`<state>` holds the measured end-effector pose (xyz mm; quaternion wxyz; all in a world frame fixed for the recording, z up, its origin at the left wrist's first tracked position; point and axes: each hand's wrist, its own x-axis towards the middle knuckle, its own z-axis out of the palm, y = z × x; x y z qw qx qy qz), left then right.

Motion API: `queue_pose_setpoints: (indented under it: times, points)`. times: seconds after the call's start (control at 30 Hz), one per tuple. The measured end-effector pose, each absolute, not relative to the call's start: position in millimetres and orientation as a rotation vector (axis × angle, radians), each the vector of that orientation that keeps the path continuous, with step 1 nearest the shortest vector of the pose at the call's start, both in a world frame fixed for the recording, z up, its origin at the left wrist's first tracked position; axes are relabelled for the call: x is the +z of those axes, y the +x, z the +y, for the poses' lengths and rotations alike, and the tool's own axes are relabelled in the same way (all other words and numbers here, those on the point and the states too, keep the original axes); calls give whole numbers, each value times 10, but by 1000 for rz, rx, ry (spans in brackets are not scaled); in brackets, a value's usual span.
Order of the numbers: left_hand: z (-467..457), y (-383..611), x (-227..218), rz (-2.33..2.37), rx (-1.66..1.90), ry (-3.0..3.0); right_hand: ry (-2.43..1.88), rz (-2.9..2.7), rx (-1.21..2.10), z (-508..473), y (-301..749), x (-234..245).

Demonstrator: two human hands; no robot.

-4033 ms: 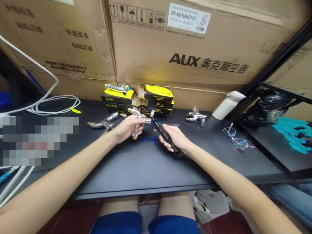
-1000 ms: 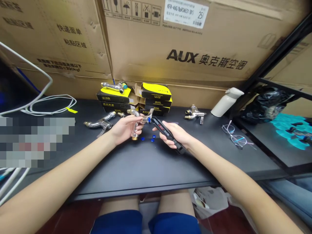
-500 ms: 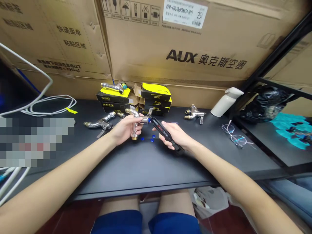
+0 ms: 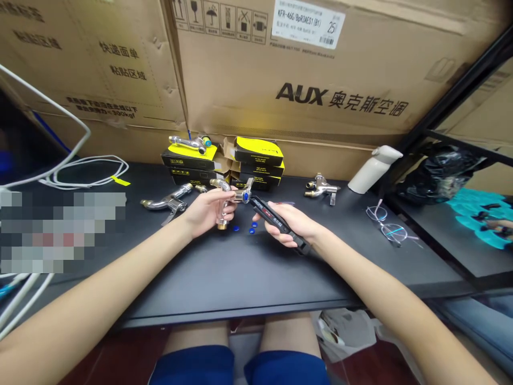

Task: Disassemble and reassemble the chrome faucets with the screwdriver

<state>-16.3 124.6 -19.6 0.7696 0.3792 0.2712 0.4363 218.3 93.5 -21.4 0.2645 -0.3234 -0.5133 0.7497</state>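
My left hand (image 4: 206, 212) is closed round a chrome tap (image 4: 225, 199) with a brass threaded end, held just above the black table (image 4: 240, 267). A blue cap shows on the tap's lever handle (image 4: 245, 195). My right hand (image 4: 292, 223) grips a black pen-shaped electric screwdriver (image 4: 276, 220), and its tip sits at the blue cap. Two or three small blue caps (image 4: 250, 228) lie on the table under the tap.
Stacked yellow-and-black boxes (image 4: 240, 163) stand at the back, one with a tap (image 4: 188, 143) on top. Other taps lie at left (image 4: 166, 202) and right (image 4: 320, 188). A white bottle (image 4: 373, 168), glasses (image 4: 387, 222) and white cables (image 4: 88, 171) are nearby. Large cardboard cartons form the back wall.
Both hands stay at the tap with the screwdriver tip at its handle. The tap has turned a little, so the blue cap on the handle now faces me more clearly.
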Motion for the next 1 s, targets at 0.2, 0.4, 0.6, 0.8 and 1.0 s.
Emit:
queue_pose_setpoints:
  times: [0.2,0.4,0.6,0.8,1.0]
  points:
    - [1256,-165,-187,584,953,820,-892,-1351,1964,937,2166,-215]
    - [1238,-160,-193,577,927,845,-894,-1331,1922,915,2121,-208]
    - [1252,-164,-205,576,925,873,-912,-1356,1879,912,2118,-220]
    - [1233,-119,-233,633,998,999,-1000,-1436,1588,821,2005,-311]
    - [1206,-96,-228,625,992,941,-970,-1329,1672,768,1950,-288]
